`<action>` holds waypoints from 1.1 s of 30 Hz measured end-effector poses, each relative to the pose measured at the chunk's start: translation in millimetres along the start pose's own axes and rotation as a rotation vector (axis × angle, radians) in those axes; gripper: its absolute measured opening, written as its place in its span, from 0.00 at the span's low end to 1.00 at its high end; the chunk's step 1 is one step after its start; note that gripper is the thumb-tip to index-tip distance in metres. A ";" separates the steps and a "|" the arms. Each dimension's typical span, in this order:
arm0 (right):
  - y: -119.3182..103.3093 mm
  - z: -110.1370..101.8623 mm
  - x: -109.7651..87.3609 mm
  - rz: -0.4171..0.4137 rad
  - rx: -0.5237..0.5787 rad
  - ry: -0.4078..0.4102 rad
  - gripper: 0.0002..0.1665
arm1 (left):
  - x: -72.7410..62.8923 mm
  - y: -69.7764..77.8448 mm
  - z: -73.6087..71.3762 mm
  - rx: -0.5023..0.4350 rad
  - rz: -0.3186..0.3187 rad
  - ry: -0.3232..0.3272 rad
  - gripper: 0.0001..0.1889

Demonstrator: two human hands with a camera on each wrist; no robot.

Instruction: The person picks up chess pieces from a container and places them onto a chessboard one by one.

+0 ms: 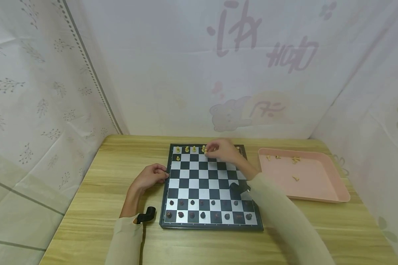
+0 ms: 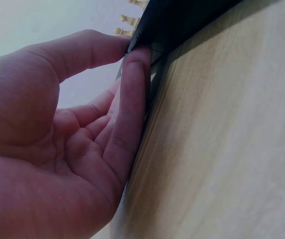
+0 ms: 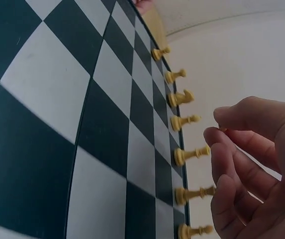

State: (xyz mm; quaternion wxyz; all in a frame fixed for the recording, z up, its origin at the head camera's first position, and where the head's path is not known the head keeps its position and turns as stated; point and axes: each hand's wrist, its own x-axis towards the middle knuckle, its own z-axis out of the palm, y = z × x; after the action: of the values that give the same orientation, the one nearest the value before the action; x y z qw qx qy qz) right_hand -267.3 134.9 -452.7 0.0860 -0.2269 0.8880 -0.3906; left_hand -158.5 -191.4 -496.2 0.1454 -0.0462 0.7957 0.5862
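A black-and-white chessboard (image 1: 203,183) lies on the table. At its left edge my left hand (image 1: 150,174) pinches the rim, thumb on top and forefinger against the side. Over the far rows, my right hand (image 1: 223,151) pinches a small yellow chess piece (image 3: 223,129) between thumb and forefinger; the fingers hide nearly all of it, so its kind cannot be told. Yellow pieces line the far row, among them a knight (image 3: 180,98). One yellow pawn (image 1: 178,158) stands in front of them at the left. Dark pieces (image 1: 203,215) fill the two near rows.
Right of the board sits a pink tray (image 1: 331,195) with several yellow pieces lying in it. The wooden table (image 1: 119,151) meets hanging patterned cloth (image 1: 166,92) at the back and sides.
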 end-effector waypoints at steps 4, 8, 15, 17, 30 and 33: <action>-6.8 6.5 5.1 -0.029 -0.011 -0.025 0.08 | 0.7 -0.7 -0.3 -0.006 -0.008 -0.001 0.15; -11.7 13.8 10.4 -0.049 -0.020 -0.053 0.07 | 1.5 -1.6 -0.8 -0.007 -0.010 -0.002 0.16; -15.7 26.8 20.1 -0.083 -0.019 -0.078 0.06 | 0.1 0.7 -0.6 0.010 -0.001 0.005 0.16; -16.7 30.0 21.9 -0.092 -0.021 -0.081 0.06 | 0.0 0.9 -0.4 0.013 -0.003 0.007 0.16; -25.5 46.5 26.5 -0.088 -0.004 -0.097 0.06 | 1.2 -1.0 -0.3 0.005 -0.007 0.006 0.16; -25.2 50.5 27.2 -0.065 0.006 -0.103 0.06 | 0.8 -0.6 -0.1 0.006 -0.008 0.006 0.16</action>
State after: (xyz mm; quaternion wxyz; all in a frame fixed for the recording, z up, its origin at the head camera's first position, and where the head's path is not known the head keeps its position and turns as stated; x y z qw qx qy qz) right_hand -266.1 74.1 -468.0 0.1197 -0.2752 0.8735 -0.3833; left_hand -159.1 -191.6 -496.9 0.1454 -0.0511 0.7976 0.5832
